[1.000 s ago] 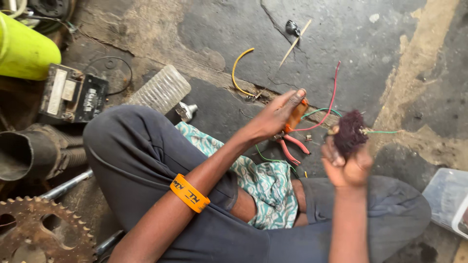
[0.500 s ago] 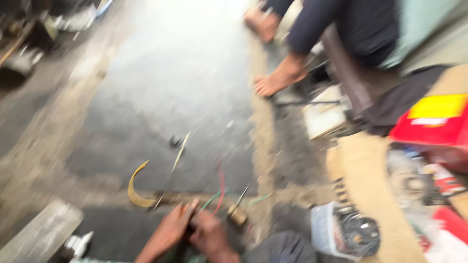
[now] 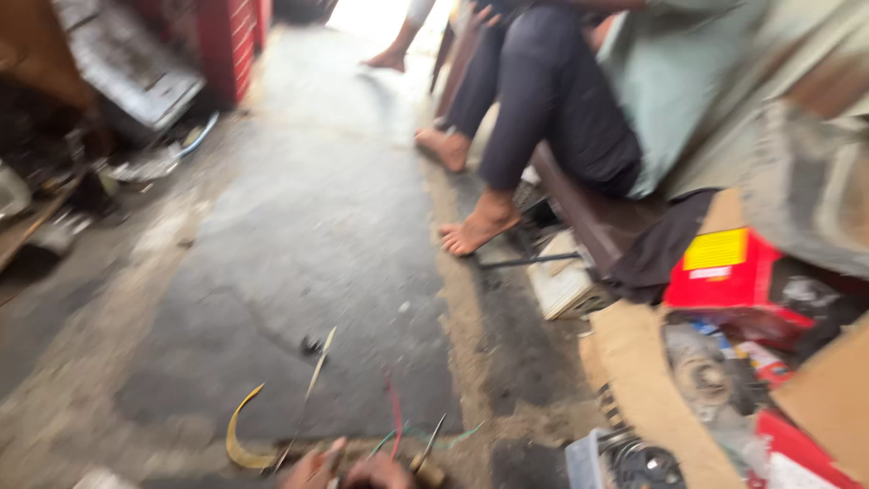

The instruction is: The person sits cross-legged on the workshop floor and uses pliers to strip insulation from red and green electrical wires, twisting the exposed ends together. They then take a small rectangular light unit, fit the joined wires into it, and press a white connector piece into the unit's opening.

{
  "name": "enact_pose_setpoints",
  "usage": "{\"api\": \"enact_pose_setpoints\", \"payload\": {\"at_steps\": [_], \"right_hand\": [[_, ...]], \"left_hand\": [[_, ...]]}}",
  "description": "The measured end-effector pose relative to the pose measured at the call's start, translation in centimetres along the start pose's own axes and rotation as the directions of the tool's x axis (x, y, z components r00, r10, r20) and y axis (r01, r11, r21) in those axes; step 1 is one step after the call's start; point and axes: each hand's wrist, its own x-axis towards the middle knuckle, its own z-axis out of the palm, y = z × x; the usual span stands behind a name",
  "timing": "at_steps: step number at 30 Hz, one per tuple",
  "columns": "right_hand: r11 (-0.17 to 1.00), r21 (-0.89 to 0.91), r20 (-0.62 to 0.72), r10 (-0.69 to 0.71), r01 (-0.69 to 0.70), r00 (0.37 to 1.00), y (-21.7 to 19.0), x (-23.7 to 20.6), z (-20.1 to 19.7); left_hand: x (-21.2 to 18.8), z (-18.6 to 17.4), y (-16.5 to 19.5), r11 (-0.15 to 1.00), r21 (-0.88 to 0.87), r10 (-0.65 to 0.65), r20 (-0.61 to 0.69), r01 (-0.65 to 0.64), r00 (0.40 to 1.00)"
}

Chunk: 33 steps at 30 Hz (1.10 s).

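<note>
Only the tops of my two hands show at the bottom edge, close together and blurred. My left hand (image 3: 312,471) lies just right of a curved yellow strip (image 3: 240,436) on the concrete floor. My right hand (image 3: 382,473) is beside it. A red wire (image 3: 395,412) and a thin green wire (image 3: 453,435) rise from between the hands, and a short metal pin (image 3: 431,442) sticks up at the right. What the fingers grip is cut off by the frame edge. A thin pale stick (image 3: 317,376) lies on the floor just beyond.
Another person sits on a dark bench (image 3: 588,217) at the right, bare feet (image 3: 475,231) on the floor. A red box with a yellow label (image 3: 724,272), cardboard (image 3: 634,371) and a clear tub of parts (image 3: 625,457) crowd the right. Scrap metal and a red cabinet (image 3: 231,36) line the left.
The view has swung up from my lap to the floor ahead. My hands, the pliers and the dark wound coil have dropped to the bottom edge, mostly out of frame.
</note>
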Motion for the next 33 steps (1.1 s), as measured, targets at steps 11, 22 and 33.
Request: {"api": "enact_pose_setpoints", "payload": {"at_steps": [11, 22, 33], "right_hand": [[0.921, -0.287, -0.086, -0.298, 0.263, 0.951, -0.3, -1.1, 5.4], [0.781, -0.556, -0.315, -0.516, 0.286, 0.797, 3.4, -0.6, 1.5], [0.988, -0.092, -0.151, -0.134, 0.122, 0.979, 6.2, 0.4, 2.7]], "left_hand": [[-9.8, -6.8, 5.1, 0.974, 0.199, 0.087, 0.11, -0.107, 0.99], [-8.2, -7.4, 5.1, 0.982, 0.121, 0.113, 0.221, -0.143, 0.969], [-9.1, -7.0, 4.7, 0.979, 0.152, 0.111, 0.169, -0.137, 0.979]]}}
